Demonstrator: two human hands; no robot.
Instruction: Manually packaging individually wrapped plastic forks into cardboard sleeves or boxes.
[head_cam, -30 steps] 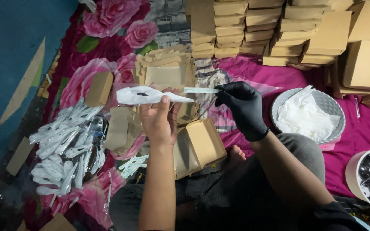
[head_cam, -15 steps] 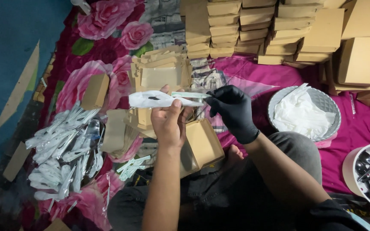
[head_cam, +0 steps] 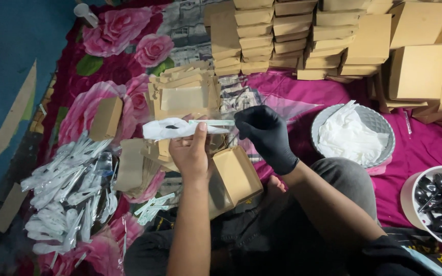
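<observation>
Since half a second ago the two hands have drawn slightly lower and closer over the open brown box (head_cam: 236, 176). The bare left hand (head_cam: 190, 153) pinches a clear sachet (head_cam: 180, 129) holding white tissue and what may be a dark utensil, though the view is too soft to be sure. The sachet lies level, its long axis running left to right, its open end toward the black-gloved right hand (head_cam: 264, 133), whose fingertips close on that end. Finished sachets (head_cam: 67, 189) lie heaped to the left.
</observation>
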